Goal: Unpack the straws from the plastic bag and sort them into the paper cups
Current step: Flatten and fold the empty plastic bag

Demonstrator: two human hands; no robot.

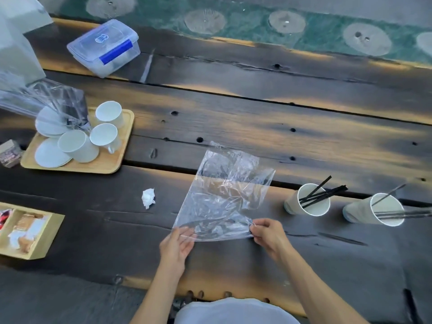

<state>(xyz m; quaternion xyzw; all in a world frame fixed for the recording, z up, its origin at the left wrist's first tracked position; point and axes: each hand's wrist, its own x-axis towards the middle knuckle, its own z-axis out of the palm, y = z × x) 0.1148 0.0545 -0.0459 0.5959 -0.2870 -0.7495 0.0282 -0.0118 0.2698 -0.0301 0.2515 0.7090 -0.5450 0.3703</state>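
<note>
A clear, crinkled plastic bag (224, 192) lies flat on the dark wooden table in front of me; no straws show inside it. My left hand (176, 245) pinches its near left corner and my right hand (268, 233) pinches its near right corner. To the right stand two white paper cups. The nearer-centre cup (307, 200) holds several black straws (323, 192) leaning right. The far right cup (374, 210) also holds black straws (404, 214), some pointing off the frame's right edge.
A crumpled white paper scrap (148, 197) lies left of the bag. A wooden tray (102, 163) with white cups and saucers sits at the left, a wooden box (39, 242) of sachets below it, and a clear lidded container (105, 46) at the back.
</note>
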